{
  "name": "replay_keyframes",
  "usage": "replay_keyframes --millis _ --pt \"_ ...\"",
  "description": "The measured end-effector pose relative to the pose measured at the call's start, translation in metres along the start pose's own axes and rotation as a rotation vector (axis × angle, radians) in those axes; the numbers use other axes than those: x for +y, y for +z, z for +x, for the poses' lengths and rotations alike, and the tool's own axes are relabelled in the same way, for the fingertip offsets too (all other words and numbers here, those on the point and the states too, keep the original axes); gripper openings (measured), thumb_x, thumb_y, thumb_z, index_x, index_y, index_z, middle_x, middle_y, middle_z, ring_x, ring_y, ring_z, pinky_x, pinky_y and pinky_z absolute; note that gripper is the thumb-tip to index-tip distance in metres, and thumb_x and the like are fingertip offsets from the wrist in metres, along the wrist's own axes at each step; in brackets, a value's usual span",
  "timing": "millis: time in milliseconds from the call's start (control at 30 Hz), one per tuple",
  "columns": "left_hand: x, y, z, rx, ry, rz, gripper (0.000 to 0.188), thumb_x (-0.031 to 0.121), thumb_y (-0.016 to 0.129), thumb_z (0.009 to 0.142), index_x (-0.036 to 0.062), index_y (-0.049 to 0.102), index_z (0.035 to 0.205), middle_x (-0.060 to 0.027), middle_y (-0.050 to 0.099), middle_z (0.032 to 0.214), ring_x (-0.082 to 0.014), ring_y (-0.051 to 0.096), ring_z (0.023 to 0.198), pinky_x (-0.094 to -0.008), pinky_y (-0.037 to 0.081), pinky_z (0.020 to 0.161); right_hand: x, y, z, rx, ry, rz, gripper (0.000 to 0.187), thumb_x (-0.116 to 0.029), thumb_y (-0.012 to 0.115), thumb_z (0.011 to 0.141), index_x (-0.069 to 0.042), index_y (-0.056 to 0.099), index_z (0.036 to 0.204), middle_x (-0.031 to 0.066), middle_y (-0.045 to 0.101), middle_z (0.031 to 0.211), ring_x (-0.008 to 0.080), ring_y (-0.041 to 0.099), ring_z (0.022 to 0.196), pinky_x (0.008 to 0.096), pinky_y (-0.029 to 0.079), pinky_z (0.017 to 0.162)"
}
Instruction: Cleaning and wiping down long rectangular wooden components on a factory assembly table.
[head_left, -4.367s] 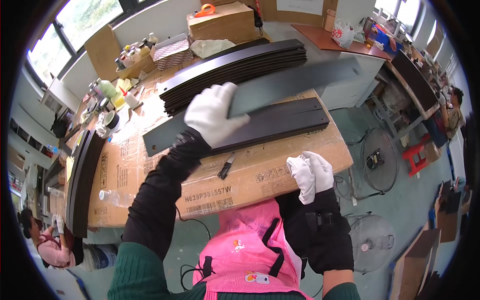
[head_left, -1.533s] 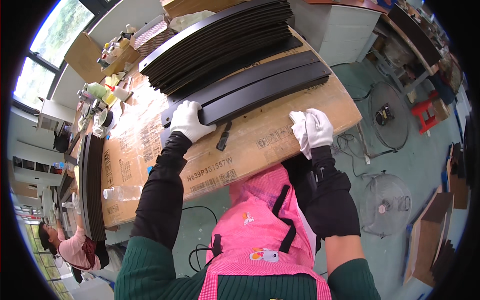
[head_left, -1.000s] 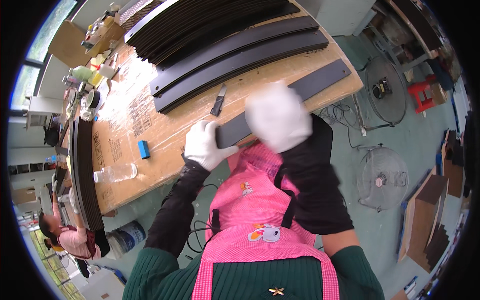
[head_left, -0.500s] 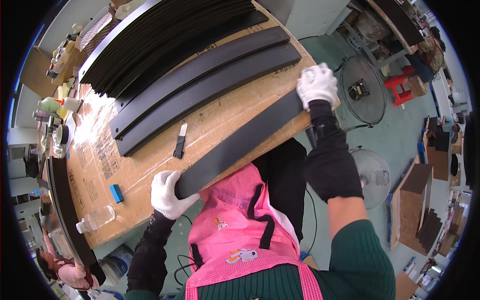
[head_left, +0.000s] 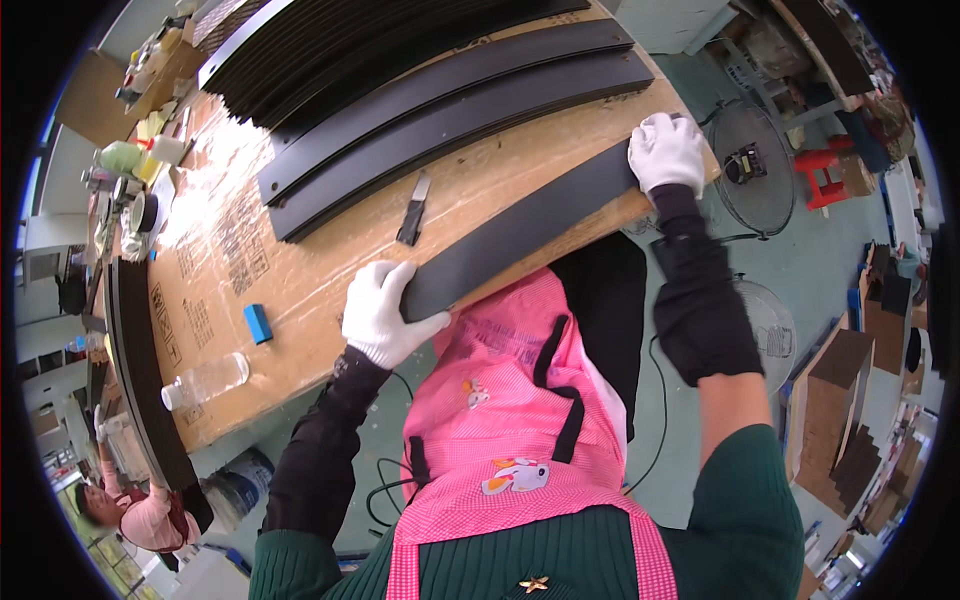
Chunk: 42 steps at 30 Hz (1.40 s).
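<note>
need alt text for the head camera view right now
A white-gloved left hand holds one end of a dark board at the edge of a cardboard-covered table, the right hand on its other end. A knife and stacked dark boards lie beyond; a blue block and clear bottle are left.

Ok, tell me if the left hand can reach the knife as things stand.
Probably yes: the knife lies close, with only cardboard between it and the left hand. That hand holds the board by one end, though, so it would likely need to let go first.
</note>
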<state>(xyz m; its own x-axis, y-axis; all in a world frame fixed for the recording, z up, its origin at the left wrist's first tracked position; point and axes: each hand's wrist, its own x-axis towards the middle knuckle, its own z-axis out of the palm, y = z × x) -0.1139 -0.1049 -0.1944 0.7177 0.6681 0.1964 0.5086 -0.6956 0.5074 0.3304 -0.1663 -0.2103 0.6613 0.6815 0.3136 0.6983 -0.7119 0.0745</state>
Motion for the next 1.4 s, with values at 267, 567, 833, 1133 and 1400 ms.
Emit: replay_keyframes --millis 267,567,833,1133,1400 --pt "-0.011 0.003 -0.009 0.028 0.037 0.022 0.068 0.03 0.091 0.061 0.0053 0.063 0.119 -0.0155 0.062 0.109 -0.0368 0.06 0.106 -0.0455 0.049 0.093 -0.214 -0.131 -0.171 -0.548 -0.336 0.398 0.028 -0.032 0.055 0.095 -0.011 0.072 0.104 0.0185 0.064 0.119 0.0333 0.068 0.096 0.0585 0.057 0.074" --pt "-0.064 -0.044 -0.084 0.11 -0.018 0.132 0.083 0.037 0.093 0.058 0.0079 0.058 0.126 -0.0126 0.061 0.123 -0.0359 0.057 0.12 -0.0471 0.045 0.103 -0.075 -0.032 -0.073 0.087 -0.193 0.084 0.026 -0.027 0.057 0.096 -0.009 0.07 0.083 0.0145 0.066 0.082 0.0325 0.069 0.075 0.0462 0.059 0.069" --pt "-0.087 -0.028 -0.092 0.206 0.06 0.059 0.067 0.03 0.09 0.061 0.0072 0.063 0.118 -0.0119 0.064 0.122 -0.0341 0.059 0.118 -0.0456 0.046 0.104 -0.286 -0.095 -0.267 -0.158 -0.766 0.567 0.023 -0.03 0.057 0.09 -0.009 0.061 0.097 0.0125 0.056 0.106 0.028 0.06 0.09 0.042 0.053 0.073" --pt "-0.089 -0.052 -0.101 0.115 0.005 -0.008 0.077 0.028 0.097 0.053 0.0077 0.063 0.119 -0.011 0.064 0.123 -0.0336 0.06 0.117 -0.0452 0.048 0.104 -0.197 -0.036 -0.169 0.128 -0.512 0.67 0.009 -0.018 0.059 0.093 -0.011 0.062 0.088 0.0099 0.058 0.087 0.0288 0.061 0.075 0.0411 0.053 0.069" --pt "-0.087 -0.045 -0.081 0.086 0.07 -0.042 0.057 0.022 0.084 0.065 0.0035 0.064 0.115 -0.0154 0.065 0.12 -0.0356 0.062 0.115 -0.0463 0.049 0.101 -0.288 -0.099 -0.266 0.013 -1.073 0.855 0.016 -0.027 0.064 0.085 -0.013 0.062 0.093 0.0076 0.06 0.09 0.025 0.06 0.082 0.0393 0.052 0.071"
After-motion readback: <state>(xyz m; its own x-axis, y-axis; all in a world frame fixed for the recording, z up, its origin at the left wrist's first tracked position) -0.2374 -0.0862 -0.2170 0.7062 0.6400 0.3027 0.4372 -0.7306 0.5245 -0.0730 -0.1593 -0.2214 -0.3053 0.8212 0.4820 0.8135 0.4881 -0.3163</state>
